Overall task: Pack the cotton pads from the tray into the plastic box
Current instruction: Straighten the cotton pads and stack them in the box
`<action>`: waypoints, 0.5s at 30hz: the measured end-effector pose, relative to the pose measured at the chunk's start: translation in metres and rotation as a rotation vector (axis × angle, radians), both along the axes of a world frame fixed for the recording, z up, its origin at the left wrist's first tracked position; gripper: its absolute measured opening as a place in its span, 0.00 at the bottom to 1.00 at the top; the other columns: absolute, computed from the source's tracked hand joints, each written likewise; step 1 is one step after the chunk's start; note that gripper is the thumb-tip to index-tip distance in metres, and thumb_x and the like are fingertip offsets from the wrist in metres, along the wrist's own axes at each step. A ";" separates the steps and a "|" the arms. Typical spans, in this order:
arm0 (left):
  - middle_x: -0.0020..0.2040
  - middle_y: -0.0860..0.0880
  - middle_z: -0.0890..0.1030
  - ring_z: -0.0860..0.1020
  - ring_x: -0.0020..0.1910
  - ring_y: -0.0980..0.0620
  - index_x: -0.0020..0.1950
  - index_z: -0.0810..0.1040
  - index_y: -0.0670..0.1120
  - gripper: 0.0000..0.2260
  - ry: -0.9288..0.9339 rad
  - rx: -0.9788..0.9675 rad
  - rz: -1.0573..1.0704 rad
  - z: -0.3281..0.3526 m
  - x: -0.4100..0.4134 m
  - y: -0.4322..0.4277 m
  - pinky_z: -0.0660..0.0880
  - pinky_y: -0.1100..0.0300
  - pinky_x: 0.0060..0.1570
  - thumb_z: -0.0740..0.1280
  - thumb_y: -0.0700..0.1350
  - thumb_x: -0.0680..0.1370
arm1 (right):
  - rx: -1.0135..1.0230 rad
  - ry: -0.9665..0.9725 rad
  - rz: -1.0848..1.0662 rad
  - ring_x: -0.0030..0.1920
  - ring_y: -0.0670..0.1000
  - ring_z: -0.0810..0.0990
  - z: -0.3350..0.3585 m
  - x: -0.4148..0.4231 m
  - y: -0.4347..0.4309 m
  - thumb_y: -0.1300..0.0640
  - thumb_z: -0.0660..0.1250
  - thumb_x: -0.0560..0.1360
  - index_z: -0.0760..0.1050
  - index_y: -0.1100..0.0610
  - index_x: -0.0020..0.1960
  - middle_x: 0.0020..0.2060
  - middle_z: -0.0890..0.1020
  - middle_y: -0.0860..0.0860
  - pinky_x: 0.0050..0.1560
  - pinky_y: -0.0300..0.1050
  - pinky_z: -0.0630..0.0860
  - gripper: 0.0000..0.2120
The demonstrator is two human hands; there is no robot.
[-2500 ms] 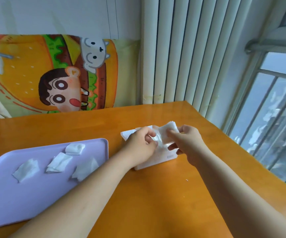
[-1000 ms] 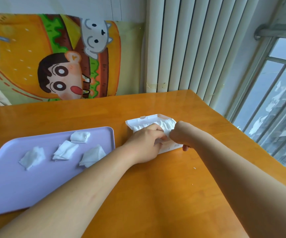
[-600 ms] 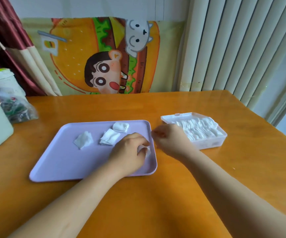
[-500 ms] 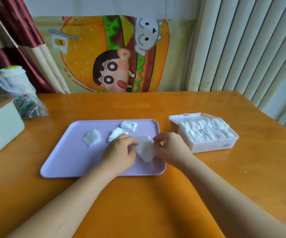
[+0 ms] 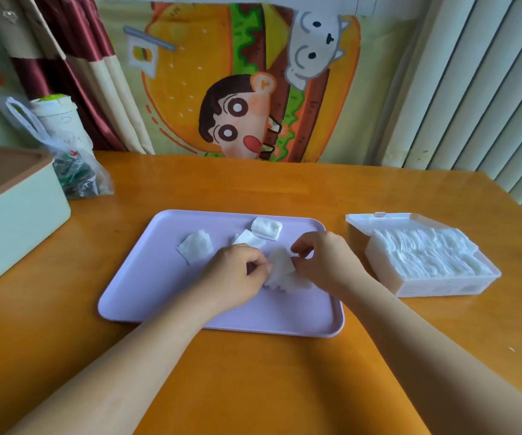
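Note:
A lilac tray [image 5: 146, 277] lies on the wooden table. Over its middle my left hand [image 5: 234, 274] and my right hand [image 5: 322, 262] each pinch a side of one white cotton pad [image 5: 281, 271], which is held just above the tray. Three more pads lie on the tray: one at the left [image 5: 195, 246], one partly hidden behind my left hand [image 5: 250, 238], one at the far edge [image 5: 266, 228]. To the right stands the clear plastic box [image 5: 441, 285], lid open, holding a row of several white pads [image 5: 422, 255].
A pale green box with a brown lid [image 5: 11, 211] stands at the left edge. Behind it lies a plastic bag [image 5: 77, 174] with a white cup. A cartoon cloth and vertical blinds hang behind the table.
Both hands left the plastic box and moved left to the tray. They picked up one pad there and now hold it between them.

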State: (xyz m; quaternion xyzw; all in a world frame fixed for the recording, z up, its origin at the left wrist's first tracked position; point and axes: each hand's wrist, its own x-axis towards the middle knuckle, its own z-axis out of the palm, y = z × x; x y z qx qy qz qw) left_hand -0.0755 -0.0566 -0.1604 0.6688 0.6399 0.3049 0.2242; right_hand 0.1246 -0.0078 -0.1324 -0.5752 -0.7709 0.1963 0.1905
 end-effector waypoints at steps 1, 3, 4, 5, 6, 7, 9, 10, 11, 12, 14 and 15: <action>0.33 0.57 0.80 0.75 0.32 0.56 0.39 0.82 0.50 0.09 0.009 0.029 0.028 0.001 -0.003 0.001 0.73 0.58 0.35 0.71 0.49 0.79 | 0.022 0.018 -0.026 0.49 0.51 0.83 0.001 0.001 0.002 0.54 0.72 0.78 0.84 0.52 0.58 0.52 0.87 0.47 0.50 0.51 0.83 0.10; 0.38 0.55 0.81 0.78 0.36 0.53 0.40 0.81 0.49 0.08 0.037 0.137 0.117 0.007 -0.010 0.007 0.75 0.56 0.37 0.71 0.47 0.79 | 0.081 0.076 -0.078 0.49 0.52 0.84 0.004 -0.001 0.012 0.57 0.71 0.79 0.85 0.51 0.54 0.49 0.87 0.47 0.50 0.52 0.83 0.07; 0.43 0.55 0.81 0.78 0.39 0.52 0.43 0.82 0.50 0.05 0.061 0.176 0.167 0.009 -0.014 0.014 0.74 0.56 0.40 0.71 0.47 0.79 | 0.102 0.102 -0.086 0.49 0.52 0.84 0.006 -0.005 0.019 0.59 0.69 0.79 0.85 0.51 0.52 0.48 0.88 0.47 0.50 0.52 0.83 0.07; 0.49 0.55 0.80 0.79 0.42 0.51 0.48 0.82 0.50 0.02 0.086 0.185 0.200 0.010 -0.018 0.022 0.75 0.56 0.42 0.71 0.47 0.79 | 0.104 0.103 -0.077 0.49 0.53 0.84 0.008 -0.012 0.028 0.59 0.68 0.79 0.85 0.51 0.52 0.48 0.88 0.48 0.50 0.52 0.83 0.08; 0.54 0.54 0.79 0.79 0.45 0.49 0.54 0.81 0.50 0.06 0.109 0.160 0.218 0.011 -0.020 0.028 0.76 0.55 0.45 0.71 0.48 0.79 | 0.099 0.097 -0.053 0.50 0.54 0.84 0.009 -0.019 0.036 0.59 0.67 0.80 0.85 0.52 0.52 0.49 0.88 0.49 0.50 0.52 0.83 0.09; 0.58 0.53 0.77 0.80 0.48 0.47 0.60 0.80 0.51 0.10 0.121 0.111 0.214 0.011 -0.021 0.035 0.77 0.53 0.49 0.70 0.50 0.79 | 0.091 0.081 -0.030 0.51 0.55 0.84 0.011 -0.028 0.043 0.58 0.66 0.81 0.85 0.52 0.54 0.50 0.88 0.50 0.51 0.52 0.83 0.09; 0.61 0.49 0.77 0.80 0.53 0.44 0.64 0.79 0.50 0.15 0.130 0.023 0.186 0.007 -0.021 0.045 0.78 0.50 0.54 0.70 0.51 0.79 | 0.070 0.034 0.015 0.53 0.57 0.84 0.010 -0.045 0.059 0.56 0.64 0.82 0.84 0.51 0.57 0.53 0.87 0.52 0.53 0.54 0.83 0.11; 0.60 0.48 0.77 0.80 0.54 0.43 0.64 0.80 0.50 0.14 0.141 -0.005 0.165 0.004 -0.018 0.046 0.78 0.50 0.54 0.70 0.51 0.79 | 0.043 0.003 0.026 0.55 0.58 0.84 0.006 -0.050 0.065 0.55 0.63 0.83 0.83 0.51 0.60 0.56 0.86 0.52 0.53 0.52 0.83 0.11; 0.59 0.48 0.78 0.80 0.53 0.43 0.62 0.81 0.50 0.12 0.149 -0.018 0.159 0.003 -0.018 0.047 0.78 0.51 0.53 0.69 0.50 0.79 | 0.010 -0.033 0.034 0.57 0.59 0.84 0.005 -0.058 0.072 0.53 0.63 0.83 0.82 0.52 0.64 0.58 0.85 0.52 0.52 0.50 0.82 0.13; 0.57 0.48 0.78 0.80 0.52 0.44 0.60 0.81 0.51 0.10 0.144 -0.025 0.152 0.001 -0.018 0.046 0.78 0.51 0.53 0.69 0.50 0.79 | -0.018 -0.068 0.039 0.57 0.59 0.83 0.001 -0.061 0.077 0.52 0.64 0.84 0.80 0.53 0.67 0.60 0.84 0.53 0.51 0.48 0.80 0.15; 0.54 0.49 0.77 0.79 0.48 0.46 0.55 0.82 0.52 0.06 0.130 -0.025 0.145 0.000 -0.019 0.042 0.78 0.52 0.51 0.69 0.49 0.79 | -0.021 -0.159 0.053 0.55 0.59 0.83 0.000 -0.066 0.082 0.51 0.66 0.82 0.79 0.55 0.68 0.58 0.84 0.54 0.49 0.48 0.81 0.16; 0.53 0.50 0.77 0.79 0.47 0.47 0.54 0.82 0.52 0.05 0.116 -0.023 0.137 -0.001 -0.021 0.040 0.77 0.53 0.50 0.70 0.49 0.79 | -0.010 -0.201 0.054 0.53 0.60 0.83 0.000 -0.067 0.084 0.51 0.68 0.81 0.80 0.56 0.66 0.56 0.84 0.55 0.49 0.50 0.82 0.16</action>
